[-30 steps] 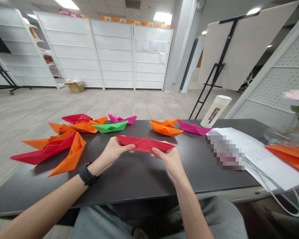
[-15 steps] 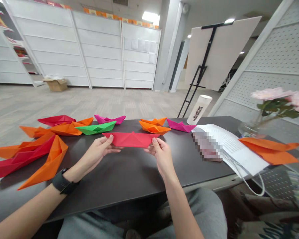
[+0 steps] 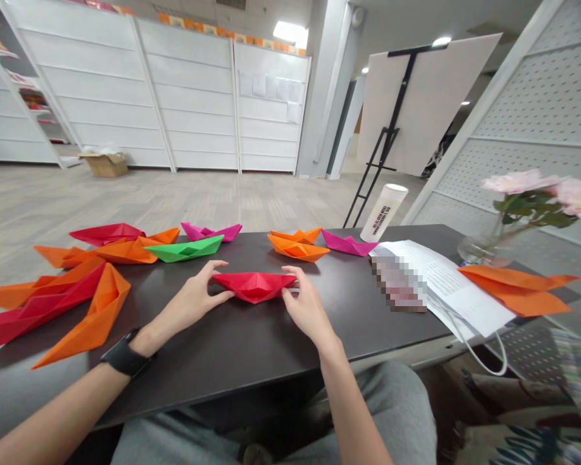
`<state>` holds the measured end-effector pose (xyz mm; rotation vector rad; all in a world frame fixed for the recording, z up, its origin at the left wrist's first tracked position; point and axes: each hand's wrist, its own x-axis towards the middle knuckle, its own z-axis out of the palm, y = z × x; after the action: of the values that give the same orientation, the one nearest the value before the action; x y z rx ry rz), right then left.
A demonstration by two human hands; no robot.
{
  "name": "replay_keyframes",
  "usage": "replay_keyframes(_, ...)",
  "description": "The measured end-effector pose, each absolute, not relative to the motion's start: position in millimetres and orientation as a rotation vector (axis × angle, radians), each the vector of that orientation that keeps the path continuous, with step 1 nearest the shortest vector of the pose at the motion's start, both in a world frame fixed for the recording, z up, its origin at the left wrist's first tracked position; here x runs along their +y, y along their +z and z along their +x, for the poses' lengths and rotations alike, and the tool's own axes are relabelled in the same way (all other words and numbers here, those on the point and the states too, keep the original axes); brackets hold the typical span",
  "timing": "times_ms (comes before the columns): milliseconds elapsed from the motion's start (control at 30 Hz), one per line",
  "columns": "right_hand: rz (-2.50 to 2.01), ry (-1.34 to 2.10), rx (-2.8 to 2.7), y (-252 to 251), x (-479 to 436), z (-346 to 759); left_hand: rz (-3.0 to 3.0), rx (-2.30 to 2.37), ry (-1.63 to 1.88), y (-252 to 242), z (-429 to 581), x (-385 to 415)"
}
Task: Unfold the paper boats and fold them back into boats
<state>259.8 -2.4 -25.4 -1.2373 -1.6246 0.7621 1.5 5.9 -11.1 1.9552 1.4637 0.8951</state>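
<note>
A red paper boat (image 3: 254, 285) sits on the dark table (image 3: 252, 349) straight in front of me. My left hand (image 3: 192, 301) pinches its left tip between thumb and fingers, with the forefinger stretched above it. My right hand (image 3: 304, 306) pinches the right tip the same way. A black watch (image 3: 122, 353) is on my left wrist.
Behind the red boat lie a green boat (image 3: 186, 248), a magenta boat (image 3: 212, 231), orange boats (image 3: 297, 248) and another magenta one (image 3: 348, 245). Larger orange and red boats (image 3: 62, 294) fan out at left. Right: a white tube (image 3: 382, 213), printed sheets (image 3: 452, 284), a flower vase (image 3: 489, 252), an orange boat (image 3: 518, 290).
Both hands have come down with the red boat, which was held up above the table and now rests on it. The view has shifted a little to the right.
</note>
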Motion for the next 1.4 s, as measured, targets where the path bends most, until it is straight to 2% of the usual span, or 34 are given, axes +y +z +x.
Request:
replay_keyframes(433, -1.438, 0.504, -1.732, -11.8, -11.8, 252.6, 2.187, 1.314, 0.847, -19.9, -1.9, 9.8)
replay_keyframes(633, -1.354, 0.313, -1.749, -5.4, -17.1, 247.9, 2.269, 1.23, 0.812, -14.2, 4.5, 7.1)
replay_keyframes(833, -1.202, 0.223, -2.055, 2.2, -25.6, 241.9, 2.395, 1.084, 0.708, -12.2, 8.8, 2.5)
replay_keyframes(1400, -1.419, 0.122, -2.288, 20.7, -42.4, 292.9, 2.291, 1.113, 0.949, -44.9, 1.8, 23.1)
